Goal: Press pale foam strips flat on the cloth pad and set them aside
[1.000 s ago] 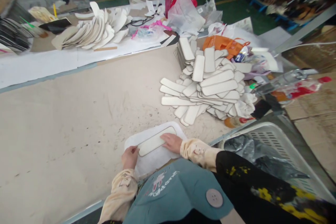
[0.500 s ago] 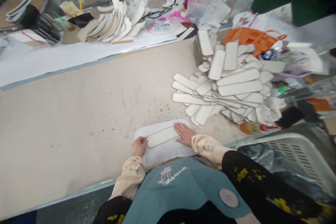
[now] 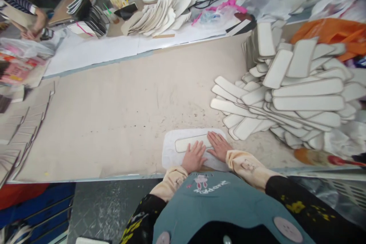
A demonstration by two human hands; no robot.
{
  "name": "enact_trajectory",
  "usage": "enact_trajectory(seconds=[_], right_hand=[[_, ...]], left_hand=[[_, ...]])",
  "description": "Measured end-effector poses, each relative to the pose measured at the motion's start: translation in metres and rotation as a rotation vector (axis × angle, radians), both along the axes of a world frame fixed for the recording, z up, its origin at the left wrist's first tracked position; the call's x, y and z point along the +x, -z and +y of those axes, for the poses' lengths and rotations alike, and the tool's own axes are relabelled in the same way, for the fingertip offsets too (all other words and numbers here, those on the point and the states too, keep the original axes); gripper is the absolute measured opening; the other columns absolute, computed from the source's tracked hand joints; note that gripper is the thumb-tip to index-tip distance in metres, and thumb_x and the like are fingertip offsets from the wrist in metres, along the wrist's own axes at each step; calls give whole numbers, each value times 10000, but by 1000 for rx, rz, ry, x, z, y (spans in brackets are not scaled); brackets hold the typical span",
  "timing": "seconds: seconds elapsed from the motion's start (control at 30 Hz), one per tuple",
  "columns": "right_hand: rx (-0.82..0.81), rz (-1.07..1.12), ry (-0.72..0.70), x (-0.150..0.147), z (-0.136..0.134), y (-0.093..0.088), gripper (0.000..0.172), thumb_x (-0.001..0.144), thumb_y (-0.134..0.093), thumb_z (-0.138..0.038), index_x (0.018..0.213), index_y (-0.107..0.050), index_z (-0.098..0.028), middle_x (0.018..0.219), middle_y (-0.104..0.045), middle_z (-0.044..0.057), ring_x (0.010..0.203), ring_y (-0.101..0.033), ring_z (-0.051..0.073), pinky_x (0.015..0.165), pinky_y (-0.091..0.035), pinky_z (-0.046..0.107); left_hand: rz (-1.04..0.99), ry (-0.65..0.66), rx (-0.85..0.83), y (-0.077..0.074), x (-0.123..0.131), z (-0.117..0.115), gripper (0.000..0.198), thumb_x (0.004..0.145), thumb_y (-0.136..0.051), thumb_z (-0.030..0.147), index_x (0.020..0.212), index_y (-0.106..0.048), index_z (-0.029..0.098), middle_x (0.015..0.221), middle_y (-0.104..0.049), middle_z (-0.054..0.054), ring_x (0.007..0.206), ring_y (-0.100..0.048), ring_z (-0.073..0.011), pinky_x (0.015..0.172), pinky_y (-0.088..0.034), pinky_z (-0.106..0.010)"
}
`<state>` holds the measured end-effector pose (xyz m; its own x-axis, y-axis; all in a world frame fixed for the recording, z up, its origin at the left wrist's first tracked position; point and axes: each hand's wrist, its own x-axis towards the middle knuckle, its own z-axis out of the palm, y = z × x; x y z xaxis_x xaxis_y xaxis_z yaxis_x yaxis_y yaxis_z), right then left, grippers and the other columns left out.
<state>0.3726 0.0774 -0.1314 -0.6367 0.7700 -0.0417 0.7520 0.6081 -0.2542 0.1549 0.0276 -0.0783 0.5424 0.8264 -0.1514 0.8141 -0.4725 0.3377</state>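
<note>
A long cream strip with rounded corners and a dark edge [image 3: 184,144] lies on a white rounded sheet [image 3: 170,156] near the table's front edge. My left hand [image 3: 195,156] rests flat with fingers spread, its fingertips over the middle of the strip. Laid flat as well, my right hand [image 3: 219,145] covers the strip's right end, which is hidden under the fingers. Neither hand is gripping anything. To the right, a big loose pile of similar cream strips [image 3: 309,103] spreads over the table.
Flat grey-beige pieces [image 3: 17,137] overlap in rows at the table's left end. Curved cream pieces [image 3: 162,13] are heaped across the back. An orange bag [image 3: 328,36] and a bottle [image 3: 314,157] flank the pile. At far left, another person's hands [image 3: 36,26] show.
My left hand has let go of the strip's left end and moved right, flattening onto its middle. My right hand stays at the right end. The view has swung left.
</note>
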Motion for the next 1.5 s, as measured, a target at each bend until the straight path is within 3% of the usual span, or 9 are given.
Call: enact_trajectory(seconds=[0.1,0.43,0.67,0.8,1.0,1.07,1.3,1.43,1.5], right_hand=[[5,-11,-12,0,0,0,693,881,-350,-503,1409,-191,-82,1473,-140,124,1353,-92,257,1086,-175,464],[-80,-16,-14,-2,2,-2,721,859,-394,-501,1410,-191,-82,1473,-133,132,1351,-84,276,1086,-161,479],[-134,-77,9,-3,6,-13,748,844,-451,-487,1410,-181,-78,1474,-118,138,1352,-78,274,1088,-147,488],[-128,-60,11,-27,2,-28,752,843,-460,-490,1408,-185,-78,1474,-108,144,1353,-48,287,1087,-96,522],[-182,72,-219,-85,-1,-32,762,842,-436,-550,1400,-210,-83,1468,-158,135,1358,-47,243,1098,-122,467],[-190,76,-194,-79,3,-27,764,837,-459,-536,1402,-207,-88,1465,-168,139,1357,-62,240,1099,-129,456],[-158,-11,95,-6,9,-13,755,832,-489,-478,1413,-180,-107,1475,-126,127,1356,-57,256,1093,-146,464],[-172,19,107,-4,10,-11,723,829,-479,-464,1405,-211,-118,1477,-131,129,1355,-64,266,1084,-162,479],[-188,74,145,-7,11,-11,731,822,-485,-448,1399,-212,-91,1471,-129,164,1348,-97,280,1070,-205,477]], left_hand=[[85,87,-3,6,13,10,658,853,-280,523,1377,-265,125,1486,-178,-135,1370,-125,-261,1078,-185,-503],[173,-40,17,23,-78,17,640,851,-355,482,1367,-293,110,1463,-235,-157,1366,-144,-256,1093,-186,-451],[168,-75,27,31,-83,20,670,835,-371,495,1368,-305,93,1465,-225,-153,1367,-111,-293,1090,-177,-482],[148,-59,27,28,-84,21,670,838,-351,503,1381,-286,116,1470,-221,-132,1366,-124,-287,1091,-180,-476],[137,-40,36,32,-88,22,681,841,-329,509,1385,-271,104,1472,-209,-135,1367,-110,-292,1087,-182,-478],[141,-35,36,35,-88,23,686,841,-326,511,1386,-267,98,1469,-213,-139,1366,-112,-295,1085,-186,-478],[142,-45,27,35,-87,23,686,836,-338,512,1383,-278,102,1464,-228,-145,1365,-122,-292,1087,-191,-474],[64,-66,-22,28,-88,25,666,832,-363,508,1374,-303,126,1456,-258,-147,1363,-144,-281,1090,-192,-477],[-54,-163,-80,24,-88,27,615,846,-357,480,1364,-318,150,1455,-274,-136,1358,-182,-260,1085,-223,-461]])
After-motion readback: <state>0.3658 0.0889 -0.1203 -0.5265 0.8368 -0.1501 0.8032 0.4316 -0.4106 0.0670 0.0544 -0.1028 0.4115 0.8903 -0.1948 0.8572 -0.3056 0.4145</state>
